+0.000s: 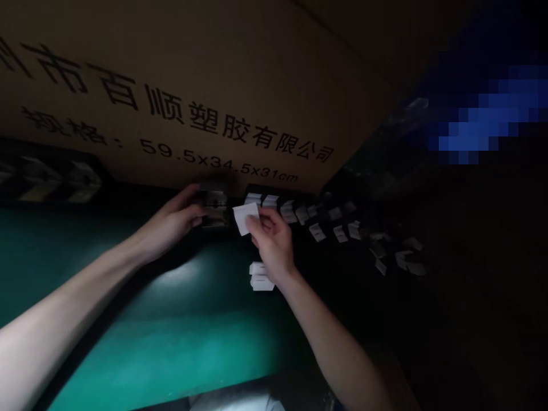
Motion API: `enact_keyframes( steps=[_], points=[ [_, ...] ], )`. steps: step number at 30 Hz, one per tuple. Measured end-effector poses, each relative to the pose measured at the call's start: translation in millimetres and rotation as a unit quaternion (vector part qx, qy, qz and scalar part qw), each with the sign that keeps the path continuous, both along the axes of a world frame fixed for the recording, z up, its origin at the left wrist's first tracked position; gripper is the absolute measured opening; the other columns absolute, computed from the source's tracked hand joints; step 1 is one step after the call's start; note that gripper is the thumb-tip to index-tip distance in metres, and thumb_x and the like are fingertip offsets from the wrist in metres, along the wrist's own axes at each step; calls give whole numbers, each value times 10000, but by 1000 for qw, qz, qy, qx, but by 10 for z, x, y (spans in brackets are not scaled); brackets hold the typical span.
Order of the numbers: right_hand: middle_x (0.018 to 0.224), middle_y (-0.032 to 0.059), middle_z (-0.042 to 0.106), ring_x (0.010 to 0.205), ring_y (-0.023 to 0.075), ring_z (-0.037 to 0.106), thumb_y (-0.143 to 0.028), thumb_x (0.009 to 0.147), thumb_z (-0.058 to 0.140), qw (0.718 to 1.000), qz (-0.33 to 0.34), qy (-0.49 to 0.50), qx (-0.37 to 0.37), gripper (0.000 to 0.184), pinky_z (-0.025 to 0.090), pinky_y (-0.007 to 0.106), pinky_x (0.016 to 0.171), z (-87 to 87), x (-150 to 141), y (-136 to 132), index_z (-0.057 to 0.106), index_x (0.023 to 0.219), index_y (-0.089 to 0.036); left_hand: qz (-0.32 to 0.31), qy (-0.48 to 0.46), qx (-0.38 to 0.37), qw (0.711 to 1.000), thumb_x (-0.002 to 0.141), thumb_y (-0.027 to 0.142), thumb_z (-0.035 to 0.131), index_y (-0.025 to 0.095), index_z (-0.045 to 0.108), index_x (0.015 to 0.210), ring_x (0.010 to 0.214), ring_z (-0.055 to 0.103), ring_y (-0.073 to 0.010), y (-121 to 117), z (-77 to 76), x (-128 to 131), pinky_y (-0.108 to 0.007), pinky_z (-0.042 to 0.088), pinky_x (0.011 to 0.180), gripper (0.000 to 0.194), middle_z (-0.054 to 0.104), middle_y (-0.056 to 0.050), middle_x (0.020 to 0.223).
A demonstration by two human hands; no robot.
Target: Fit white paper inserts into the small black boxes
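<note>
The scene is dim. My left hand [173,222] reaches forward over the green table [162,342] and its fingers close on a small dark boxy part [214,206] at the foot of a cardboard box. My right hand [272,240] pinches a small white square piece [245,217] just right of that dark part, thumb and fingers pressed on it. Below my right wrist lies a short stack of white pieces [260,278] on the table.
A big brown cardboard box [205,85] with printed characters stands along the back. Several small white pieces [338,228] are strewn in a row to the right on a dark surface. A dark tray with pale parts [47,180] sits far left.
</note>
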State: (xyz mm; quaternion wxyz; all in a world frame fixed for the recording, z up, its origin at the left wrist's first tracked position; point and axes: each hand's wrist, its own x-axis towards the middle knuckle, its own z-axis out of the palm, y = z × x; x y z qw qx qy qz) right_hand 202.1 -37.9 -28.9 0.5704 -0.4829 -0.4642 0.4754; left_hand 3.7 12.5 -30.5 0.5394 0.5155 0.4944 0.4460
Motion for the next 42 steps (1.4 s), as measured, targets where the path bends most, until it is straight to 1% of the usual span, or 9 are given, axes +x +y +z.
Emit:
enact_keyframes(
  steps=[2, 5, 11, 15, 20, 25, 27, 38, 42],
  points=[
    [973, 26, 751, 878, 176, 694, -452, 790, 804, 1000, -15, -1, -15, 319, 536, 265, 673, -38, 16, -20, 669, 970, -227, -32, -35, -24, 999, 753, 256, 701, 242, 608, 1402, 978, 721, -204, -20, 1, -1, -261, 608, 831, 655, 777, -43, 1158],
    [934, 29, 749, 841, 174, 691, -420, 752, 805, 1000, -22, -3, -15, 318, 533, 264, 664, -51, 47, -35, 641, 934, -217, -52, 1, -37, 998, 775, 233, 728, 224, 561, 1476, 1204, 693, -264, -81, 60, 9, -320, 579, 1015, 721, 739, -73, 1346],
    [886, 27, 739, 796, 168, 685, -466, 820, 753, 997, -17, -64, 24, 283, 551, 279, 683, -36, 17, -24, 642, 901, -218, -96, 20, -31, 995, 769, 318, 788, 222, 587, 1469, 1352, 631, -362, -139, 145, 37, -463, 519, 1160, 735, 711, -113, 1417],
    [834, 1, 667, 745, 139, 632, -407, 822, 789, 984, -45, -146, 86, 232, 529, 265, 687, -60, -18, -36, 665, 783, -215, -121, 22, -14, 992, 688, 303, 827, 261, 605, 1459, 1330, 643, -396, -130, 133, 31, -489, 561, 1111, 803, 734, -115, 1376],
    [768, -18, 601, 667, 115, 560, -319, 843, 798, 966, -48, -199, 159, 181, 488, 243, 622, -85, -50, -47, 685, 746, -214, -193, 38, 21, 980, 716, 311, 836, 271, 621, 1411, 1252, 695, -336, -154, 169, 60, -404, 604, 1036, 728, 744, -91, 1334],
    [822, 14, 666, 656, 118, 581, -279, 911, 684, 950, -7, -269, 157, 94, 500, 237, 592, -98, -74, -69, 748, 881, -218, -172, 70, 38, 982, 746, 388, 839, 256, 699, 1252, 1179, 724, -322, -146, 174, 76, -382, 616, 996, 541, 777, -83, 1236],
    [855, 23, 695, 670, 125, 602, -279, 928, 655, 947, 0, -279, 161, 133, 515, 240, 601, -110, -77, -80, 768, 971, -225, -167, 69, 41, 983, 762, 416, 833, 246, 703, 1224, 1165, 727, -319, -135, 160, 71, -381, 619, 990, 509, 779, -86, 1221],
    [841, 31, 708, 690, 144, 637, -254, 941, 656, 934, -27, -316, 165, 146, 525, 256, 660, -104, -53, -94, 786, 882, -225, -176, 61, 48, 981, 772, 443, 827, 254, 697, 1318, 1208, 714, -331, -141, 150, 88, -366, 628, 977, 592, 779, -82, 1236],
    [884, 42, 714, 737, 154, 652, -220, 958, 608, 927, -22, -335, 166, 181, 522, 263, 694, -121, -38, -90, 786, 924, -212, -168, 65, 54, 982, 768, 437, 831, 279, 644, 1432, 1228, 708, -325, -138, 143, 87, -355, 613, 1011, 708, 778, -62, 1273]
  ],
)
